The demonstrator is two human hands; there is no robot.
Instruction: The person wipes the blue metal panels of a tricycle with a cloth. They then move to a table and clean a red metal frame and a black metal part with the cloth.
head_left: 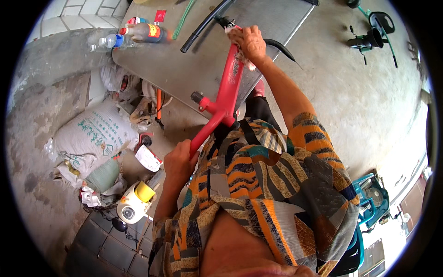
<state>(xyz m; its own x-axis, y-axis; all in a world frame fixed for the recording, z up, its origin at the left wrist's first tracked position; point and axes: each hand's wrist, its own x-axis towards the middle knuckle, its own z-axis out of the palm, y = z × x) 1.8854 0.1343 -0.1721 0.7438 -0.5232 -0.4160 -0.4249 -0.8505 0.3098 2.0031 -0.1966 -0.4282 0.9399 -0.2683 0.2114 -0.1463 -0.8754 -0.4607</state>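
Clamping fingers of the left hand [179, 160] around the near end of the red frame [225, 90], and of the right hand [252, 44] onto a rag [239, 54] farther along.

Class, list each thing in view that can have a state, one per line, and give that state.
Left hand: closed around the frame
Right hand: closed over the cloth
Frame: held at a slant
Cloth: bunched, against the frame
Handlebar: fixed to the frame
Brown bottle: capped
Sack: bulging
Red packet: lying flat
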